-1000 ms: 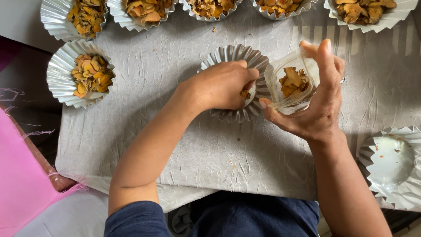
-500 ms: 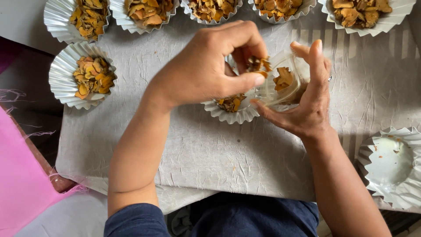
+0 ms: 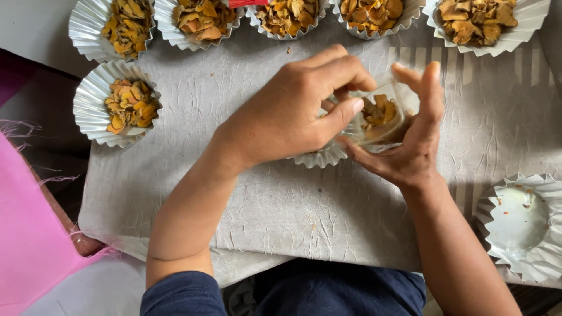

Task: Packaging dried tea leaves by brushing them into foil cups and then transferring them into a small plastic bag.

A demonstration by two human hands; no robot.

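Right hand (image 3: 410, 140): grip cradling clear cup (image 3: 380, 114) of orange chips. Left hand (image 3: 293, 111): grip pinching chips inside it. Best kept over foil case (image 3: 319, 157).

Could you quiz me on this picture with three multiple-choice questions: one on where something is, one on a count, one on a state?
1. Where is the small clear cup?
A. In the right hand
B. On the pink cloth
C. Inside the empty foil plate

2. How many foil plates along the top edge hold orange-brown chips?
A. Two
B. Five
C. Eight

3. What state is the foil plate at the right edge in?
A. Heaped with chips
B. Nearly empty, only crumbs
C. Folded shut

Answers: 1 A, the right hand's fingers wrap the cup while the left hand pinches into it. 2 B, five filled plates line the top. 3 B, only specks lie in it.
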